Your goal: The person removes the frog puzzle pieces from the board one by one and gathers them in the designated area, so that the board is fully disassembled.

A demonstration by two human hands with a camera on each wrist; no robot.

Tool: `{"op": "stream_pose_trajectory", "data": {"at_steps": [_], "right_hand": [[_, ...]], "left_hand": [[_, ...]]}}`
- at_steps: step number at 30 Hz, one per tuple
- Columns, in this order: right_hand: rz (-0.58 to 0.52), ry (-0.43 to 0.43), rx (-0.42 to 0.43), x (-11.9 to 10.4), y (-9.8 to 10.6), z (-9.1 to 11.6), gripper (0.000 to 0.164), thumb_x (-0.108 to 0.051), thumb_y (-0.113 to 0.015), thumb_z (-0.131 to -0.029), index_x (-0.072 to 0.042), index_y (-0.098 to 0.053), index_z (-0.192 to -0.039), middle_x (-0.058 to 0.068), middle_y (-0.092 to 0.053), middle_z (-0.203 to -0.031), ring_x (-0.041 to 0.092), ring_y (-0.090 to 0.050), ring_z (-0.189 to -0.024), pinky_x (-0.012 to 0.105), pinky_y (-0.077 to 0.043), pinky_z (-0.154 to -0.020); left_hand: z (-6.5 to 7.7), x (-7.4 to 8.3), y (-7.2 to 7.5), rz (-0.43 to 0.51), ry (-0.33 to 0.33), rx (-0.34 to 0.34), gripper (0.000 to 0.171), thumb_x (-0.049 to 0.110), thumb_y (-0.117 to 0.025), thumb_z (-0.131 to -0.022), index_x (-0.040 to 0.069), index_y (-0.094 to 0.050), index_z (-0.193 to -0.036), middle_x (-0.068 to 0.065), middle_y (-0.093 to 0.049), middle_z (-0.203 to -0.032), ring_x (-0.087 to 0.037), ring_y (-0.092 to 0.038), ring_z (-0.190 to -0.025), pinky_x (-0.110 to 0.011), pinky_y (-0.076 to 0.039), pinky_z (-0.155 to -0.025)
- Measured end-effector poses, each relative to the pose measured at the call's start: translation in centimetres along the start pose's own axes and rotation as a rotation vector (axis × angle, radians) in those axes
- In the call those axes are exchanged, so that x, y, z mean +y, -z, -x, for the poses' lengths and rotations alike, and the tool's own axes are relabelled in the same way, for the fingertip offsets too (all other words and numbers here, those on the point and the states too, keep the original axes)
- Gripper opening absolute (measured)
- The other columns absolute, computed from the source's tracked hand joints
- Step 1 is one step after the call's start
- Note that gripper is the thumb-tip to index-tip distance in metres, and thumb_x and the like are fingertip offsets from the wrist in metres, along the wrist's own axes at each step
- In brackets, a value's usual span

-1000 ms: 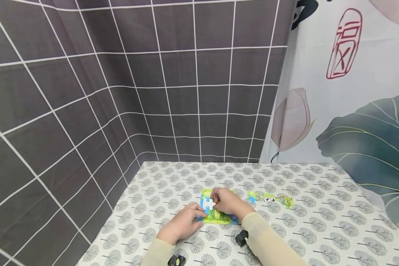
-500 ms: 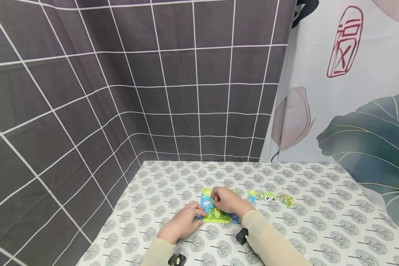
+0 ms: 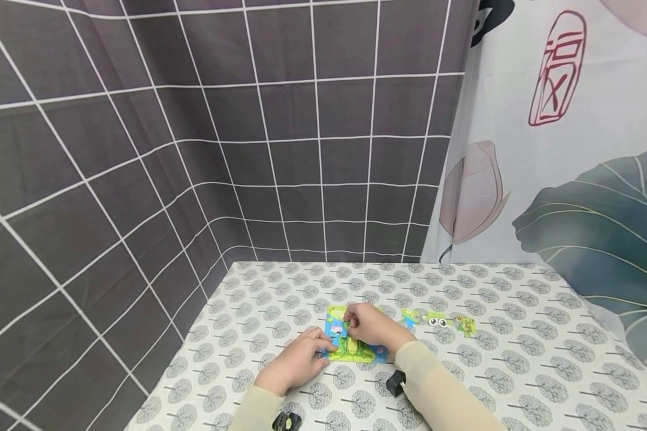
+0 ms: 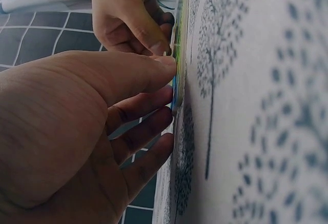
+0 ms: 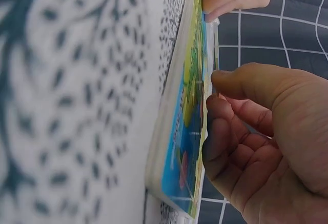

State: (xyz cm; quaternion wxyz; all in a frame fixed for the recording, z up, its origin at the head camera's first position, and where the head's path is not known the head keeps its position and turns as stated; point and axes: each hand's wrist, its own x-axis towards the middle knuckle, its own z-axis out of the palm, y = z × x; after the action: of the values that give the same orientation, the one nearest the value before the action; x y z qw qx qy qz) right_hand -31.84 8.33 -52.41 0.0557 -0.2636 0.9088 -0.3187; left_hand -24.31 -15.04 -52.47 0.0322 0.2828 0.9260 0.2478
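A jigsaw puzzle board (image 3: 358, 357) in green, yellow and blue, with a frog-like picture, lies on the table. My right hand (image 3: 371, 325) is over its middle, curled fingers pinching the right edge of a puzzle piece (image 3: 336, 328) with blue and pink print. That piece lies over the board's left part; whether it sits flush, I cannot tell. In the right wrist view, the thumb and forefinger meet just above the board (image 5: 177, 167). My left hand (image 3: 296, 358) rests at the board's left edge, fairly straight fingers touching it. The right hand covers the board's upper right.
Right of the board lie loose puzzle pieces: a green and blue one (image 3: 410, 318), one with two big eyes (image 3: 437, 321) and a green-brown one (image 3: 466, 325). The tablecloth (image 3: 517, 383) is printed with trees. A dark checked curtain (image 3: 280, 167) stands behind.
The puzzle piece under my right hand looked white with glare; its blue and pink print shows now. My right hand has shifted very slightly to the right. My left hand stays in place.
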Motion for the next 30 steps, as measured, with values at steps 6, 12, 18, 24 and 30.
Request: {"op": "stream_pose_trajectory", "data": {"at_steps": [6,12,18,24,30], "right_hand": [[-0.028,-0.009,0.02,0.1,0.5,0.5,0.014,-0.006,-0.077,-0.09,-0.012,-0.07,-0.1,-0.007,-0.06,-0.076,0.009,-0.055,-0.068,0.027,-0.053,-0.066],[-0.001,-0.017,0.051,0.6,1.0,1.4,0.015,-0.007,-0.079,-0.088,-0.013,-0.071,-0.099,-0.008,-0.059,-0.076,0.008,-0.055,-0.068,0.028,-0.054,-0.067],[-0.009,-0.017,0.066,0.9,1.4,2.5,0.015,-0.008,-0.079,-0.09,-0.012,-0.071,-0.101,-0.008,-0.059,-0.077,0.008,-0.055,-0.065,0.027,-0.053,-0.067],[-0.037,-0.044,0.085,1.7,2.0,3.3,0.017,-0.006,-0.079,-0.089,-0.013,-0.071,-0.102,-0.007,-0.059,-0.078,0.009,-0.056,-0.069,0.026,-0.054,-0.068],[-0.054,-0.064,0.092,2.7,2.7,4.0,0.016,-0.005,-0.079,-0.089,-0.012,-0.071,-0.102,-0.006,-0.06,-0.078,0.01,-0.056,-0.071,0.026,-0.053,-0.066]], "left_hand": [[0.0,0.0,-0.1,-0.003,0.008,0.002,0.031,0.018,-0.075,-0.095,0.024,-0.076,-0.126,0.014,-0.06,-0.125,-0.011,-0.057,-0.121,-0.038,-0.049,-0.11],[0.0,0.1,-0.1,0.005,0.028,-0.013,0.032,0.019,-0.074,-0.096,0.024,-0.075,-0.128,0.016,-0.059,-0.124,-0.009,-0.056,-0.12,-0.037,-0.049,-0.111],[0.0,0.2,0.0,0.007,0.026,-0.009,0.032,0.019,-0.074,-0.096,0.024,-0.075,-0.128,0.016,-0.059,-0.123,-0.009,-0.055,-0.12,-0.037,-0.049,-0.111],[0.1,0.3,0.1,0.015,0.027,-0.008,0.032,0.02,-0.074,-0.096,0.024,-0.075,-0.128,0.015,-0.06,-0.124,-0.011,-0.056,-0.122,-0.038,-0.048,-0.112],[0.1,0.3,0.0,0.014,0.038,-0.008,0.032,0.02,-0.075,-0.096,0.025,-0.075,-0.128,0.016,-0.059,-0.124,-0.01,-0.056,-0.122,-0.039,-0.048,-0.112]]}}
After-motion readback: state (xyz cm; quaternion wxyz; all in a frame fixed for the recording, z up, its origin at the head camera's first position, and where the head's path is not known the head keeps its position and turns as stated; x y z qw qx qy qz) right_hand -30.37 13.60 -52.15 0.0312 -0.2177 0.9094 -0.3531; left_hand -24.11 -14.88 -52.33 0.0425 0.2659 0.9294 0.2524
